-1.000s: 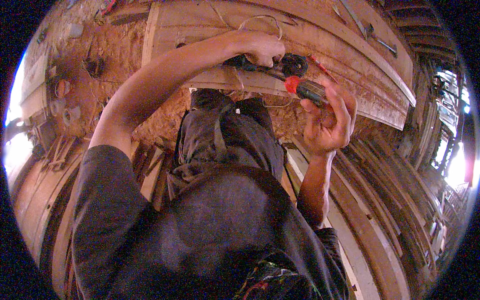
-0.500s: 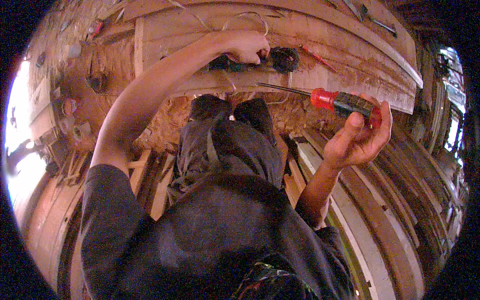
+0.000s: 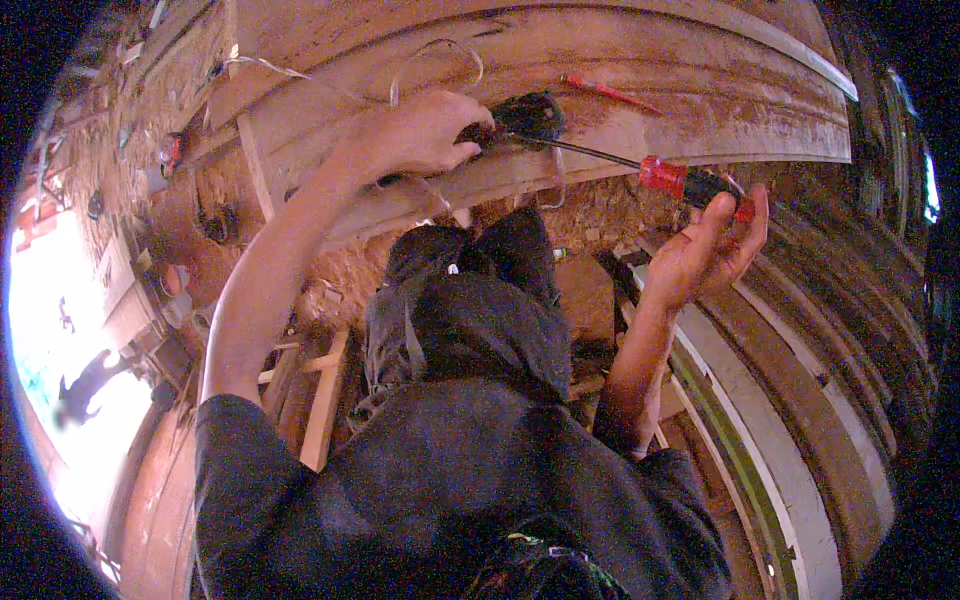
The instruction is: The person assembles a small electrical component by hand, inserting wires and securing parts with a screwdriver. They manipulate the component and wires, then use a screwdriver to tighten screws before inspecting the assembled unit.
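In my right hand (image 3: 700, 250) is a screwdriver (image 3: 660, 172), its red and black handle held by the fingers and thumb. The long thin shaft points left, and its tip meets a black rounded object (image 3: 535, 115) close to my left hand. My left hand (image 3: 432, 132) is closed around the left part of that object, whose exact kind I cannot make out. The object rests on or just above the wooden board (image 3: 640, 135) in front of my knees. Whether the tip sits in a screw is too small to tell.
A thin red pointed tool (image 3: 600, 90) lies on the board beyond the black object. Pale cable (image 3: 270, 66) loops across the wood. Long timber planks (image 3: 770, 400) are stacked at the right, and shavings (image 3: 600, 205) cover the floor around my legs.
The screwdriver's tip has come up from below the black object to meet it. My left hand has turned, its fingers now facing right toward the tip. The whole view has shifted slightly.
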